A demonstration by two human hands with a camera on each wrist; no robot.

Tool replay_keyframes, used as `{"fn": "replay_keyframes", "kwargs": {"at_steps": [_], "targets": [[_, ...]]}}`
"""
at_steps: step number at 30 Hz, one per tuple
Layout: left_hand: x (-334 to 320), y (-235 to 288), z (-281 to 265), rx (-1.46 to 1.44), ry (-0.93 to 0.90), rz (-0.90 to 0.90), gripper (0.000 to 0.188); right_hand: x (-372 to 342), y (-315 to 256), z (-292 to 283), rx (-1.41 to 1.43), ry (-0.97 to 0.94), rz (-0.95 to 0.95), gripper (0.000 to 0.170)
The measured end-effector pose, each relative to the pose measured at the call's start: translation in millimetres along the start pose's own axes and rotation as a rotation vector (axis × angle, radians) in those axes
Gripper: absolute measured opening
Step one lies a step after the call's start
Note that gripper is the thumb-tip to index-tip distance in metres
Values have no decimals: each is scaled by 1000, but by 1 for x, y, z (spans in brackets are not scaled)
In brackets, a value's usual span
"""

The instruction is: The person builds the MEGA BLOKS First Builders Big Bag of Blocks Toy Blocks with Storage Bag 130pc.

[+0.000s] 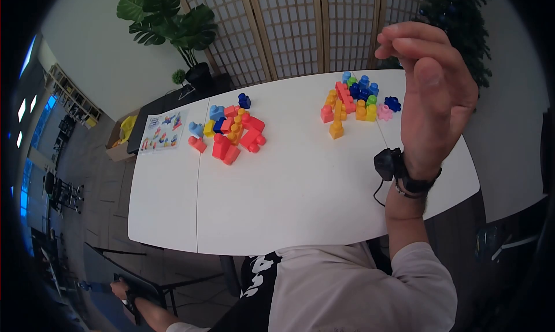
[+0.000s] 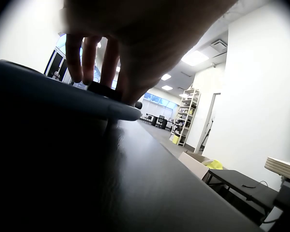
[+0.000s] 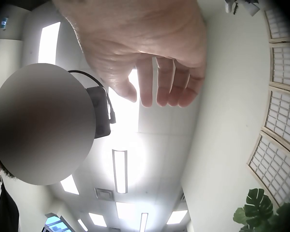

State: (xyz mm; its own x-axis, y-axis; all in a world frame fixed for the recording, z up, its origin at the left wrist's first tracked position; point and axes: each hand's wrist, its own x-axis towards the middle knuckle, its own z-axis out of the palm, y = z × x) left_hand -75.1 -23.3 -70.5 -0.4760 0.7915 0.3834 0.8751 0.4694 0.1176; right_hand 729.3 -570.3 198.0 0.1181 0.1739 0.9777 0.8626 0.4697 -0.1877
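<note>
The right hand [image 1: 436,95] is raised above the right side of the white table [image 1: 277,187], its fingers loosely bent and nothing held. In the right wrist view, that hand [image 3: 150,53] hangs its separated fingers against the ceiling. At the lower left, the left hand [image 1: 119,290] is by a dark surface [image 1: 104,274]. The left wrist view shows this hand [image 2: 130,38] with fingers pointing down behind a dark edge, near a small black item [image 2: 104,91]; whether it grips it is unclear. Colourful blocks form a left cluster [image 1: 234,126] and a right cluster [image 1: 350,100], both untouched.
A printed sheet [image 1: 164,132] lies at the table's left end. Behind stand a potted plant [image 1: 199,74] and a lattice screen [image 1: 289,31]. A cardboard box [image 1: 118,147] with yellow contents is at left. A cable [image 1: 378,193] hangs from the right wrist camera.
</note>
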Motion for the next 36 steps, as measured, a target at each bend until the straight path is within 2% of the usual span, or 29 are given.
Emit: {"fn": "replay_keyframes", "kwargs": {"at_steps": [3, 7, 12, 16, 18, 22, 24, 25, 27, 31, 33, 36], "targets": [[2, -3, 6, -11, 64, 19, 33, 1, -1, 2, -4, 3, 4, 31], [1, -4, 10, 5, -21, 4, 31, 1, -1, 3, 5, 6, 16, 31], [-11, 12, 2, 167, -2, -150, 45, 2, 1, 4, 18, 11, 4, 31], [-19, 20, -7, 237, -12, -136, 54, 3, 2, 3, 11, -6, -7, 30], [-14, 17, 3, 288, 110, -143, 57, 4, 1, 2, 2, -20, -11, 30], [-10, 22, -7, 307, 100, -162, 61, 7, -3, -1, -25, -23, -24, 31], [0, 23, -6, 336, 232, -127, 63, 7, -3, -2, -21, -19, -16, 31], [5, 27, -10, 336, 232, -126, 63, 7, -3, -2, -27, -18, -23, 30], [16, 41, -19, 281, 373, -78, 66, 6, -1, -2, -34, -21, -31, 30], [35, 97, -55, 240, 512, 8, 73, 7, 2, 9, -13, -56, 22, 25], [37, 135, -80, 161, 590, 109, 75, 8, 5, 23, 5, -78, 68, 22], [25, 202, -127, -101, 693, 341, 73, 5, 25, 55, 29, -98, 150, 12]]}}
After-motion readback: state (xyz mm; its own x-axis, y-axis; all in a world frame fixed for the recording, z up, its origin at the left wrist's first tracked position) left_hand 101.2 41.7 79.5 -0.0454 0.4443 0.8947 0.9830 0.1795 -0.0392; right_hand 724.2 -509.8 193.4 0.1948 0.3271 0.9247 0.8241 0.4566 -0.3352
